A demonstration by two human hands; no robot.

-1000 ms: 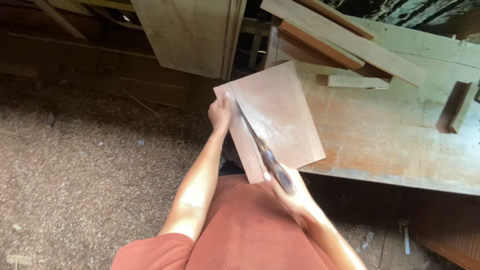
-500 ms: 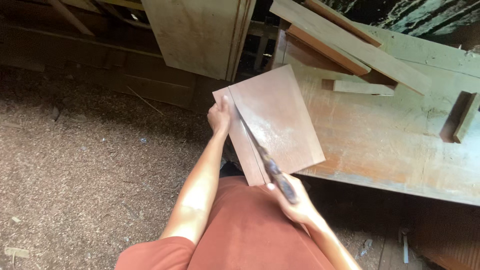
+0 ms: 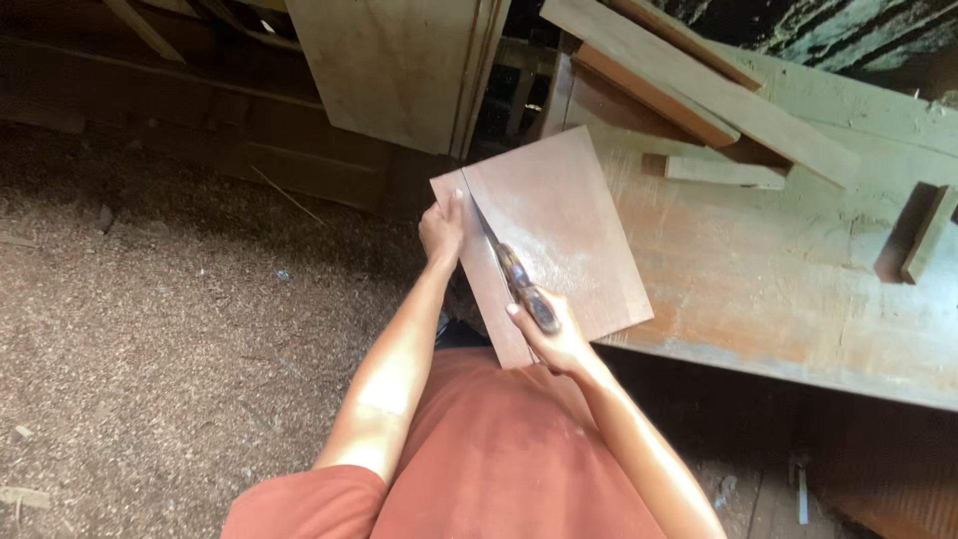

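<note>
A thin reddish-brown board (image 3: 574,225) lies partly on the workbench (image 3: 798,289) and overhangs its left edge. My left hand (image 3: 441,228) grips the board's overhanging left strip near the far end. My right hand (image 3: 547,334) holds the dark wooden handle of a handsaw (image 3: 519,284) whose blade runs lengthwise through the board, parallel to its left edge. Pale sawdust lies on the board beside the cut.
Long planks (image 3: 699,80) and short wood blocks (image 3: 723,172) lie across the far part of the bench, with a dark block (image 3: 923,235) at right. A large panel (image 3: 399,70) leans behind. The ground (image 3: 150,329) at left is covered in sawdust.
The saw and my right hand have pushed forward along the cut, farther into the board. My left hand stays on the board's left strip.
</note>
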